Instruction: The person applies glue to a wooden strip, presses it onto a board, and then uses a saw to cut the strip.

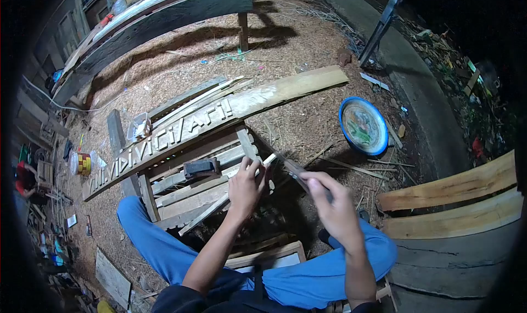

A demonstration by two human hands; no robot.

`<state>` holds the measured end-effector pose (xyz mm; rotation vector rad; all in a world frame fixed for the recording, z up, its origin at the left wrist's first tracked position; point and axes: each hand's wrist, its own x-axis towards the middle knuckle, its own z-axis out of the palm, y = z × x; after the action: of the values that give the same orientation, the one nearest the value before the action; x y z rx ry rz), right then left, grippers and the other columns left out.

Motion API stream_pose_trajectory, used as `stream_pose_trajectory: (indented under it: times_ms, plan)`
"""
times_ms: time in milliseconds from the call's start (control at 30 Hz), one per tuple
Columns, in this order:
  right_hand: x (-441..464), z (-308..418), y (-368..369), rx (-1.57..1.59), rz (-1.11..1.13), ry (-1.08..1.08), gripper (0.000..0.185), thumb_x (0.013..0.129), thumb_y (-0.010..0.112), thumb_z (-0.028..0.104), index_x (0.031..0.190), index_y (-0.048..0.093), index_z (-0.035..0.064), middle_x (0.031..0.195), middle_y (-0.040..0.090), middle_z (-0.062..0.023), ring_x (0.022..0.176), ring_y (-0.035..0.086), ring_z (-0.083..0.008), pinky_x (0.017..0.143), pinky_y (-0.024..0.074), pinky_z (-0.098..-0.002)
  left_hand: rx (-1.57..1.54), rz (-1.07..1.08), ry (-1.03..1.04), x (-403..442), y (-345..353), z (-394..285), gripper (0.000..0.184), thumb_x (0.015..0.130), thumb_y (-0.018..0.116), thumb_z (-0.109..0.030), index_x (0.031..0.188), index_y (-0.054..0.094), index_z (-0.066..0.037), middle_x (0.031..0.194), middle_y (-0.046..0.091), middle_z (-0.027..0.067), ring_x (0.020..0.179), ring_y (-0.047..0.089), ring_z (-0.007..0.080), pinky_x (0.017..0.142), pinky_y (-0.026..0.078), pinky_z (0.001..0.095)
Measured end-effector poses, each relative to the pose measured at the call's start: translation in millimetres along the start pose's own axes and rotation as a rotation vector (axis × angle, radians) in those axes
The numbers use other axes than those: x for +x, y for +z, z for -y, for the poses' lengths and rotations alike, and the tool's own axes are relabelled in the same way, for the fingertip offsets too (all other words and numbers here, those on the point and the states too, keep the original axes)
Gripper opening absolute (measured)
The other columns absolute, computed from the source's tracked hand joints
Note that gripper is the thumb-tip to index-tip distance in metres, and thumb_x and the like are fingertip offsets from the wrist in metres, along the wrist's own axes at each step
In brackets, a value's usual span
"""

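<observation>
My left hand is closed around a thin wooden strip, pressing it at a slant over a slatted wooden stand. The strip's pale far end pokes out past my fingers. My right hand grips a knife with a brownish handle; its dark blade points up and left, close to the strip's far end. Just beyond my left hand, a dark block-like tool, perhaps a hand plane, rests on the slats. Behind it lies a long board with raised carved letters.
A blue-rimmed round tray lies at right on sawdust-covered ground. Curved planks are stacked at lower right. A small bucket and a plastic tub stand to the left. A long bench crosses the back; another person is at far left.
</observation>
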<state>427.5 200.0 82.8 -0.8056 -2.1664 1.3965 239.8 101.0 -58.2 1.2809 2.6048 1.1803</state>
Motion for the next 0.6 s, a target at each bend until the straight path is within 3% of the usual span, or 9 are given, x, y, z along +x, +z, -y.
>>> stream_pose_trajectory:
  times_ms: [33, 67, 100, 167, 333, 600]
  plan:
    - [5, -9, 9, 0.006, -0.005, -0.006, 0.03, 0.108, 0.06, 0.023, 0.124, 0.071, 0.0008, 0.111, 0.077, -0.0198, 0.106, 0.077, -0.0262, 0.089, 0.0559, -0.0351, -0.003, 0.008, 0.01, 0, 1, -2, 0.022, 0.101, 0.069, -0.032, 0.096, 0.064, -0.011, 0.1, 0.062, 0.012, 0.076, 0.068, 0.0411, 0.064, 0.051, 0.0511]
    - [7, -11, 14, 0.006, 0.001, 0.014, 0.029, 0.109, 0.057, 0.02, 0.125, 0.072, 0.0011, 0.107, 0.077, -0.0093, 0.093, 0.066, -0.0114, 0.087, 0.0519, -0.0299, 0.001, 0.006, 0.002, 0, 1, -2, 0.023, 0.101, 0.068, -0.033, 0.097, 0.064, -0.011, 0.1, 0.062, 0.012, 0.077, 0.068, 0.041, 0.064, 0.051, 0.0511]
    - [4, -6, 11, 0.008, -0.009, 0.014, 0.029, 0.109, 0.057, 0.02, 0.125, 0.072, 0.0011, 0.107, 0.077, -0.0093, 0.093, 0.066, -0.0114, 0.087, 0.0519, -0.0299, 0.005, -0.001, -0.006, 0, 1, -1, 0.023, 0.101, 0.068, -0.033, 0.098, 0.064, -0.011, 0.1, 0.062, 0.012, 0.077, 0.068, 0.0409, 0.064, 0.051, 0.0511]
    - [-1, 13, -6, -0.031, 0.029, 0.027, 0.029, 0.108, 0.06, 0.023, 0.124, 0.071, 0.0008, 0.111, 0.077, -0.0209, 0.105, 0.077, -0.0261, 0.087, 0.0565, -0.0352, 0.007, 0.003, 0.0, 0, 2, 2, 0.024, 0.102, 0.067, -0.033, 0.098, 0.064, -0.01, 0.102, 0.063, 0.0116, 0.077, 0.069, 0.041, 0.064, 0.052, 0.0508]
    - [-4, 17, -4, -0.023, -0.019, 0.004, 0.032, 0.108, 0.06, 0.023, 0.124, 0.071, -0.0017, 0.112, 0.078, -0.0197, 0.107, 0.076, -0.0267, 0.091, 0.0562, -0.0354, 0.033, -0.075, -0.017, 0, 4, 0, 0.025, 0.099, 0.071, -0.03, 0.092, 0.065, -0.008, 0.093, 0.063, 0.0125, 0.075, 0.067, 0.0415, 0.062, 0.05, 0.0503]
    - [-12, 28, -11, -0.117, -0.017, -0.058, 0.028, 0.101, 0.07, 0.014, 0.124, 0.071, -0.0019, 0.114, 0.076, -0.0207, 0.103, 0.076, -0.0299, 0.089, 0.057, -0.037, 0.09, -0.117, 0.063, -1, 9, 7, 0.028, 0.101, 0.069, -0.033, 0.088, 0.064, -0.009, 0.091, 0.065, 0.008, 0.068, 0.068, 0.0375, 0.056, 0.051, 0.0476]
